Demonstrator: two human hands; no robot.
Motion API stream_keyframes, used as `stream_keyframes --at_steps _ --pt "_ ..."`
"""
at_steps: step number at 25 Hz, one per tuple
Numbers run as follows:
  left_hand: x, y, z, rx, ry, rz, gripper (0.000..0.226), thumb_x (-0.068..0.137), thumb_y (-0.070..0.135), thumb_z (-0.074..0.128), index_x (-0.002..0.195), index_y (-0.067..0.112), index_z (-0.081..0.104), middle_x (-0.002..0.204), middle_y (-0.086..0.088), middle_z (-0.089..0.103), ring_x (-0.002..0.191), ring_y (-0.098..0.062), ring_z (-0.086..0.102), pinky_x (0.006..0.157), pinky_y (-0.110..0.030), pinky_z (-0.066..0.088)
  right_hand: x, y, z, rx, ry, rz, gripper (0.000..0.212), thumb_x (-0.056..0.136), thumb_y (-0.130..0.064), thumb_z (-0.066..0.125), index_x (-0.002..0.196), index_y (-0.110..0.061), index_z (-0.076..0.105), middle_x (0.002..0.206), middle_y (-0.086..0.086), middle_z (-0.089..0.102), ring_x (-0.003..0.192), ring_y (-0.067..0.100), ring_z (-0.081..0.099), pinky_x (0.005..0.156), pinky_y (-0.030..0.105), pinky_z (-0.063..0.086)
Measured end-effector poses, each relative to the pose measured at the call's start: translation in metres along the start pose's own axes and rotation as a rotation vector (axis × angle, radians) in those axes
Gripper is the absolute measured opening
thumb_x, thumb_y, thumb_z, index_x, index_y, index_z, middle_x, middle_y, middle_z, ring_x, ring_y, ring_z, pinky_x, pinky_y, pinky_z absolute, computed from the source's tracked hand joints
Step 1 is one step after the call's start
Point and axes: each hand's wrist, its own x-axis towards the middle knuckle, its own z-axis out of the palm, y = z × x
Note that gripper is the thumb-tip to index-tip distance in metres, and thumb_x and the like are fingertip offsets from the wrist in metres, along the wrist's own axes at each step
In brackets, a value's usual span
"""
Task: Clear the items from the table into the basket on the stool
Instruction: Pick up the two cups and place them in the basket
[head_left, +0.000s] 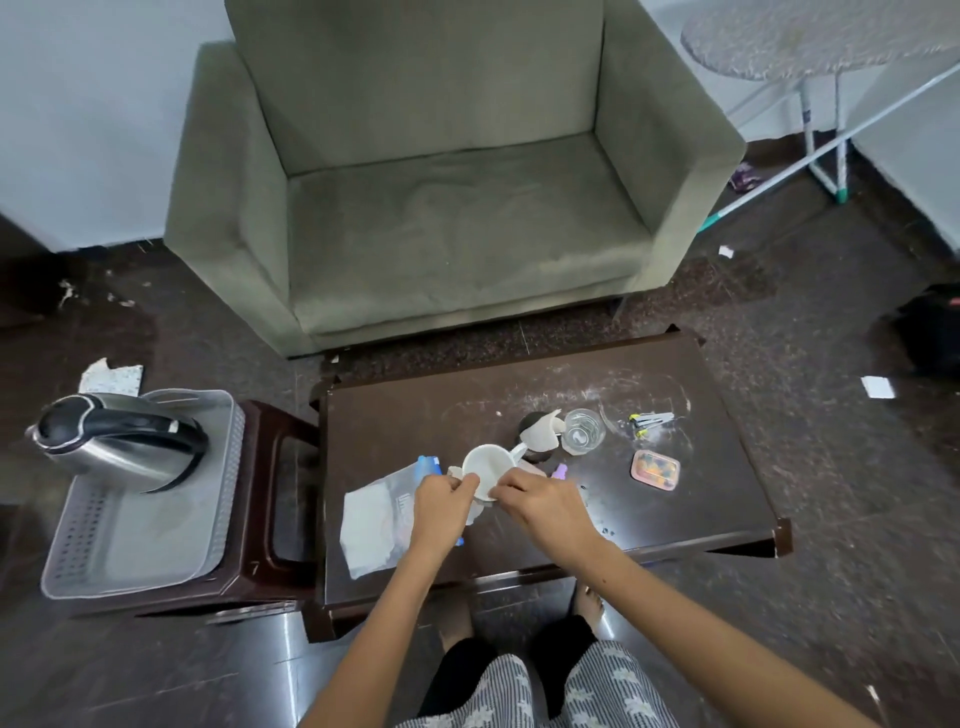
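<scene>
Basket (78, 540), a grey plastic one with perforated walls, sits on a dark brown stool (270, 499) just left of the worktop (441, 410). A steel kettle (117, 441) with a black handle lies tilted in its far end; the near part of the basket holds nothing else.

Both hands are at the middle of the dark brown worktop, closed around a white mug (485, 467). The left hand (441, 506) pinches the mug's near left rim with curled fingers, and the right hand (545, 506) grips the near right side. The mug tilts, its opening facing up and far.

Under the left hand lies a clear plastic pouch (384, 514) with a blue edge, on the near left of the worktop. Just beyond the mug is a dark round thing with a white piece over it (540, 434); I cannot tell what it is. To its right stands an empty glass (583, 431), then a few small clips (649, 421) farther right. A small pink tray (655, 470) lies nearer, right of the hands.

A green armchair (441, 182) stands beyond the worktop.
</scene>
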Motion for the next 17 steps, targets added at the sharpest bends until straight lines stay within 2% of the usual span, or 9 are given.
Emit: stream_keyframes --at_steps 2,5,7,9,12,14,17 --pt "0.002 -0.005 -0.008 0.14 0.009 -0.001 0.044 0.089 0.017 0.05 0.047 0.011 0.037 0.052 -0.004 0.038 0.05 -0.015 0.036 0.047 -0.023 0.029 0.002 -0.013 0.006 -0.017 -0.044 -0.012 0.032 0.052 -0.018 0.088 0.078 -0.029 0.071 0.073 -0.012 0.065 0.051 0.008 0.058 0.037 0.016 0.031" --pt "0.002 -0.015 -0.02 0.263 -0.008 0.02 0.031 0.09 0.016 0.045 0.064 0.001 0.052 0.079 -0.021 0.054 0.067 -0.027 0.05 0.061 -0.03 0.035 0.006 -0.025 0.005 0.054 -0.018 -0.03 0.024 0.063 -0.02 0.082 0.082 -0.028 0.07 0.09 -0.013 0.065 0.058 0.009 0.062 0.04 0.017 0.035" --pt "0.005 -0.023 -0.028 0.316 -0.015 0.057 0.031 0.092 0.015 0.042 0.08 -0.008 0.059 0.098 -0.03 0.057 0.083 -0.036 0.055 0.07 -0.035 0.04 0.011 -0.029 0.002 0.078 -0.005 -0.027 0.025 0.071 -0.021 0.07 0.094 -0.028 0.065 0.11 -0.008 0.063 0.068 0.011 0.064 0.044 0.018 0.035" --pt "0.008 -0.03 -0.038 0.358 -0.016 0.088 0.032 0.093 0.014 0.04 0.089 -0.01 0.06 0.105 -0.03 0.057 0.089 -0.035 0.055 0.074 -0.035 0.041 0.017 -0.034 0.001 0.075 -0.045 0.018 0.037 0.076 -0.022 0.055 0.113 -0.026 0.058 0.124 -0.002 0.06 0.078 0.011 0.065 0.048 0.018 0.034" --pt "0.009 -0.036 -0.051 0.39 -0.021 0.104 0.032 0.094 0.014 0.038 0.095 -0.008 0.061 0.111 -0.027 0.053 0.095 -0.033 0.053 0.078 -0.034 0.042 0.03 -0.042 0.004 0.087 -0.191 0.138 0.045 0.086 -0.016 0.043 0.13 -0.02 0.052 0.128 0.0 0.058 0.101 0.02 0.064 0.063 0.026 0.046" --pt "0.009 -0.041 -0.058 0.426 -0.035 0.105 0.032 0.093 0.013 0.038 0.097 -0.009 0.06 0.112 -0.028 0.052 0.1 -0.036 0.052 0.082 -0.037 0.042 0.042 -0.046 0.003 0.061 -0.334 0.174 0.037 0.09 -0.013 0.045 0.125 -0.021 0.056 0.121 0.001 0.06 0.104 0.025 0.061 0.067 0.032 0.043" --pt "0.011 -0.044 -0.065 0.448 -0.024 0.09 0.032 0.093 0.014 0.037 0.096 -0.009 0.06 0.112 -0.028 0.052 0.101 -0.037 0.052 0.085 -0.039 0.042 0.061 -0.046 0.001 -0.065 -0.474 0.138 0.021 0.088 -0.011 0.048 0.1 -0.019 0.064 0.106 0.003 0.062 0.096 0.029 0.062 0.061 0.03 0.035"
